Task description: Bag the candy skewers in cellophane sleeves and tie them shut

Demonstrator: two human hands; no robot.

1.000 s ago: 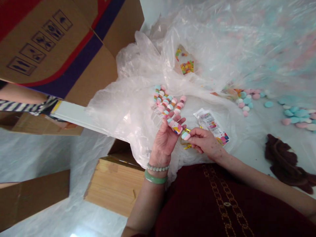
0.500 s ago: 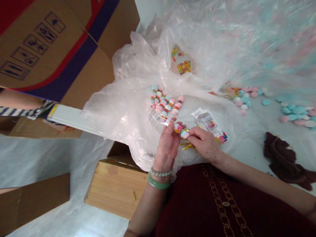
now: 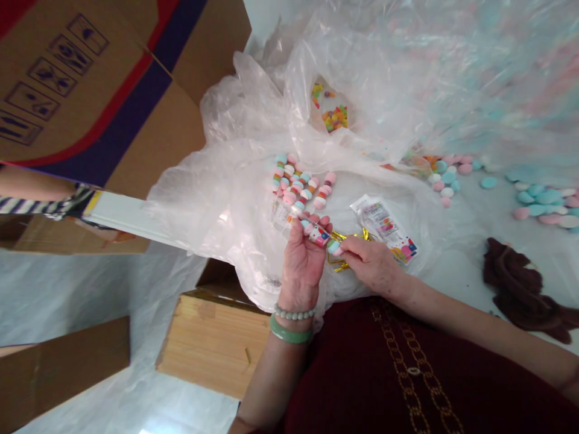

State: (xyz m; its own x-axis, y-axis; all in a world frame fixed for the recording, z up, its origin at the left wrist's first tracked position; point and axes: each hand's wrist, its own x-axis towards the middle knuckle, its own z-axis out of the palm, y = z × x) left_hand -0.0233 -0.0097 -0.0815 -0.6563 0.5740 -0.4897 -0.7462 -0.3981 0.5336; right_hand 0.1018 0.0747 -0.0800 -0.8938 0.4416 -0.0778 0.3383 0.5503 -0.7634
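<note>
My left hand [image 3: 304, 268] is closed around a small clear candy bag [image 3: 281, 214] printed with coloured dots, and pastel candies show inside it. At the bag's mouth my right hand [image 3: 375, 265] pinches the end of a row of candies [image 3: 333, 247], pink, blue and green; whether a stick joins them is hidden. Gold twist ties [image 3: 365, 234] lie under and beside my right fingers. Just beyond my left hand, several rows of stacked candies [image 3: 294, 181] lie on the plastic sheet. Flat printed bags [image 3: 382, 220] lie beyond my right hand.
Loose pastel candies [image 3: 547, 202] lie at right, near a brown cloth [image 3: 513, 277]. Clear plastic [image 3: 253, 114] covers much of the table, with small bright candies [image 3: 335, 117] showing. A large carton [image 3: 149, 120] stands at left, another person's arm [image 3: 36, 182] below it. An open box [image 3: 217, 340] sits below the table edge.
My left hand and the bag have shifted slightly left. More of the candy row now sits inside the bag, and the gold ties show more clearly.
</note>
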